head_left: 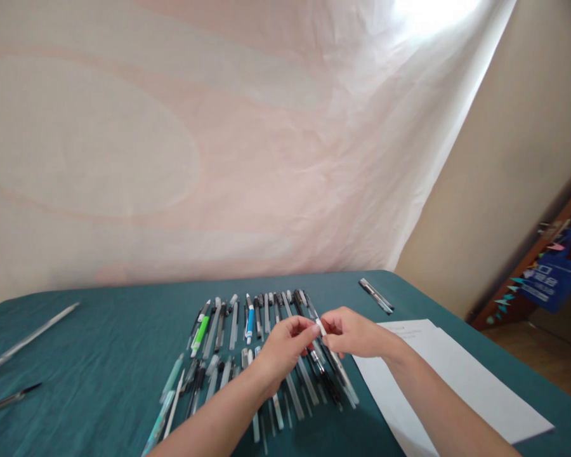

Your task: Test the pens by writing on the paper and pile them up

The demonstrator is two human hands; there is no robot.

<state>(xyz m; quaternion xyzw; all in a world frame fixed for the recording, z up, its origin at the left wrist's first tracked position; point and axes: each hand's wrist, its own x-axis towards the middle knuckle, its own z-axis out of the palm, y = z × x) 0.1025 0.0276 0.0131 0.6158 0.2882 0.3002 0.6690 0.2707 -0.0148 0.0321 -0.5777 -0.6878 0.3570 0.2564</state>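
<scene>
My left hand point(282, 348) and my right hand point(354, 333) meet over a teal-covered table point(99, 355). Both pinch a small white pen point(320, 327) held between their fingertips, the left on its near end, the right on its far end. Beneath the hands lie two rows of several pens point(261, 317), mostly grey, black and white, with one green pen point(200, 335) and one blue pen point(250, 320) among them. The hands cover part of the rows.
White paper sheets point(457, 381) lie at the right of the pens. Two dark pens point(375, 296) rest at the far right edge. A long clear stick point(28, 339) and a dark pen point(9, 400) lie at the left. A pale cloth hangs behind.
</scene>
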